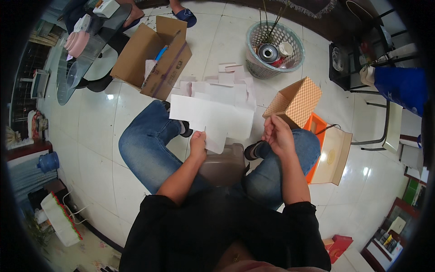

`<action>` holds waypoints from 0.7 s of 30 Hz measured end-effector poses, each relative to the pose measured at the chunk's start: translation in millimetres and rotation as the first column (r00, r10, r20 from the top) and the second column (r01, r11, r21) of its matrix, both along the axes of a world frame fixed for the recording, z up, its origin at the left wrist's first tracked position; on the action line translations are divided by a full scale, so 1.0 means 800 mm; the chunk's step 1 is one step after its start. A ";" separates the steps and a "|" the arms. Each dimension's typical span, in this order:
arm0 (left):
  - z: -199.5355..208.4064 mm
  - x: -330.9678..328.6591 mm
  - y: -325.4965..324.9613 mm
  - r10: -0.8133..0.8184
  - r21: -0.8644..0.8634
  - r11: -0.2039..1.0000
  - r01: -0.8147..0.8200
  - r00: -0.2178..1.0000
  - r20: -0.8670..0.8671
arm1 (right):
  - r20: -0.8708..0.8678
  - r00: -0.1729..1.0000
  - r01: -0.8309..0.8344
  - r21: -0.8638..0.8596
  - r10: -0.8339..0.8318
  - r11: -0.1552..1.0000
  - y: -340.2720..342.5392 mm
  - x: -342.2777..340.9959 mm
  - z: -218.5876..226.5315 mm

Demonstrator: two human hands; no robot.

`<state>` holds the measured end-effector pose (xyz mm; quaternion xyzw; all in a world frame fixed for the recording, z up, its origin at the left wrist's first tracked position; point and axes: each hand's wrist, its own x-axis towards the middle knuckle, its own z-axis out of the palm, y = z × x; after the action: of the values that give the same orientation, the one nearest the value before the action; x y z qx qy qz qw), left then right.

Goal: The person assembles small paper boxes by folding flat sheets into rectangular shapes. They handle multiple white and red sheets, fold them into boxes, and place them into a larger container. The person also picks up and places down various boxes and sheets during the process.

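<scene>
My left hand (198, 144) pinches the lower edge of a flat, cut-out white cardboard sheet (213, 114), held out in front of my knees. Beyond it, more white cardboard pieces (233, 90) overlap in a loose pile on the floor. My right hand (278, 137) is above my right knee with its fingers curled closed. Its fingertips are at the near edge of a tan checked box (301, 102) with an open side; whether they grip it is hidden. An orange box (316, 123) with its cream lid (335, 156) folded open lies beside my right knee.
An open brown carton (170, 68) stands at the far left, near a glass table (68, 75) and another person's foot in a dark slipper (186, 17). A grey-green plastic basket (253, 63) stands at the back. Between my legs is a grey-brown stool (222, 167). Metal-framed furniture (385, 131) stands right.
</scene>
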<state>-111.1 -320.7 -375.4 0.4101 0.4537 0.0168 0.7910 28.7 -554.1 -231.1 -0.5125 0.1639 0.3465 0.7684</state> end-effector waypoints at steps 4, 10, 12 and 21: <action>-0.052 0.036 0.006 0.121 0.021 0.992 -0.121 0.993 0.016 | 0.016 1.000 0.018 0.030 -0.018 0.999 -0.002 -0.002 0.008; -0.140 0.087 -0.011 0.164 -0.031 0.985 -0.167 0.983 -0.077 | 0.002 1.000 -0.020 -0.012 0.020 1.000 -0.009 -0.008 0.009; -0.147 0.100 -0.013 0.166 -0.073 0.981 -0.182 0.969 -0.183 | 0.001 0.999 -0.036 -0.016 0.036 0.999 -0.017 -0.008 0.006; -0.239 0.071 0.049 -0.177 -0.455 0.884 0.106 0.977 -0.117 | 0.109 0.988 -0.094 -0.107 0.106 0.990 -0.020 -0.008 0.022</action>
<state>-54.4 -281.5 -566.2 0.2498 0.4741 -0.1776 0.8254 22.0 -570.1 -213.4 -0.5773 0.1113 0.3460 0.7312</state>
